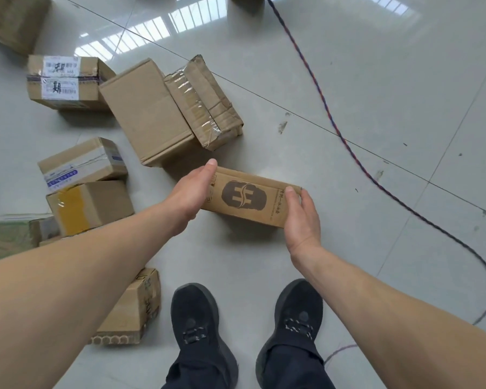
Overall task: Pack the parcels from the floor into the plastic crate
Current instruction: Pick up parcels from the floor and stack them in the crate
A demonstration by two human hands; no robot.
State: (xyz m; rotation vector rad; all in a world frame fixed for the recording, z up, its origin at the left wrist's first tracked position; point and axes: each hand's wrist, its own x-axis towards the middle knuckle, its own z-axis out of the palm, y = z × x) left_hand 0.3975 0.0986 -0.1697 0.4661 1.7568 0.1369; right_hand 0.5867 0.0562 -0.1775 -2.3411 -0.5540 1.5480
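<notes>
Both bare forearms are reaching forward and down from the lower corners, converging toward the middle. The left hand [192, 192] is lying edge-on with its thumb stretched forward and its palm facing right, pressing against one end of what it is holding. The right hand [302, 217] is mirroring it, palm facing left, thumb lying along the top edge, fingers [306, 196] wrapping over the far end. Both wrists are bending slightly inward. Two black-shoed feet [244, 327] are standing below.
</notes>
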